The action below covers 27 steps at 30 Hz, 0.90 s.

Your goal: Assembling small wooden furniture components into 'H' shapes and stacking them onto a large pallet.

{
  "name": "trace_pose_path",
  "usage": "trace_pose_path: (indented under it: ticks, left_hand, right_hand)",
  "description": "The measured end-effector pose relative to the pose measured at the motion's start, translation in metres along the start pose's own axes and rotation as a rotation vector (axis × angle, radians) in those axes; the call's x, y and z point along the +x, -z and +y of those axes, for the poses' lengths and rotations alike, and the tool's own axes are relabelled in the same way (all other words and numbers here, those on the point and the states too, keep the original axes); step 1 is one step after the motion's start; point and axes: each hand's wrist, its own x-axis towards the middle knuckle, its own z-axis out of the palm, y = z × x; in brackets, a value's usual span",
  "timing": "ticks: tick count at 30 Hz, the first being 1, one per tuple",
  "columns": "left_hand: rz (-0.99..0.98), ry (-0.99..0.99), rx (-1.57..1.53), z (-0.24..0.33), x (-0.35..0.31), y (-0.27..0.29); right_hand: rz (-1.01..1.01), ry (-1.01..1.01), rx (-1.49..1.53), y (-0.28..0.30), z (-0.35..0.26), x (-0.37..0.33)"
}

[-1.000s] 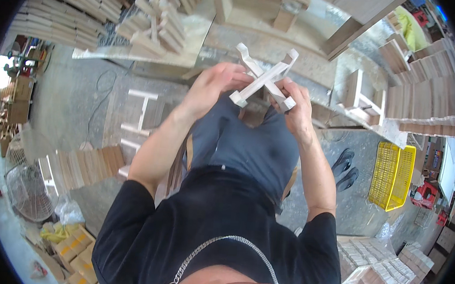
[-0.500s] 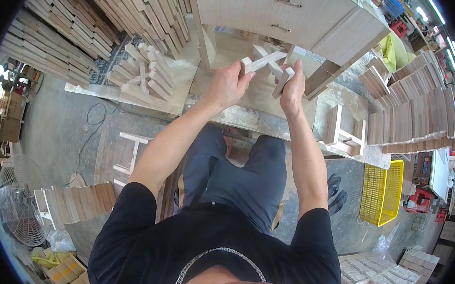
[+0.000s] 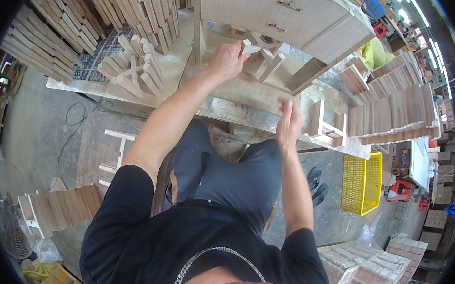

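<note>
My left hand grips one end of a small H-shaped wooden frame, made of pale bars joined by a crosspiece. The frame is tilted above the workbench, in front of a wooden cabinet with two handles. My right hand is apart from the frame, over the bench's front edge, its fingers stretched out with nothing visible in them. Right of that hand, another H-shaped wooden frame rests on the bench.
Loose wooden pieces lie at the bench's left, before tall stacks of wooden bars. Stacked frames fill the right end. A yellow basket and black sandals are on the floor at right; more stacked frames stand at left.
My right hand has let go of the wooden frame and drawn back toward me. My left hand still holds the frame, now slightly farther out and tilted differently. The view has shifted a little.
</note>
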Motion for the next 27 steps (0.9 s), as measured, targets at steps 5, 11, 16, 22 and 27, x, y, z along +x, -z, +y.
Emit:
trace_pose_path:
  ticks: [5,11,16,22,27]
  left_hand:
    - [0.011,0.004,0.003,-0.013,0.000,-0.007]
    - [0.026,0.008,0.009,-0.011,-0.005,-0.010]
    - [0.035,0.021,-0.012,-0.001,-0.001,-0.005]
    - [0.024,0.042,-0.092,-0.006,-0.005,-0.002]
    - [-0.031,-0.073,-0.050,-0.018,-0.021,0.011]
  right_hand:
    - [-0.068,-0.030,-0.057,0.048,0.018,-0.082]
    - [-0.046,-0.170,-0.138,0.091,0.036,-0.115]
    - [-0.039,-0.174,-0.112,0.103,0.030,-0.109]
    - [-0.148,-0.060,-0.149,0.118,-0.008,-0.117]
    - [-0.251,-0.008,-0.186,0.130,-0.010,-0.131]
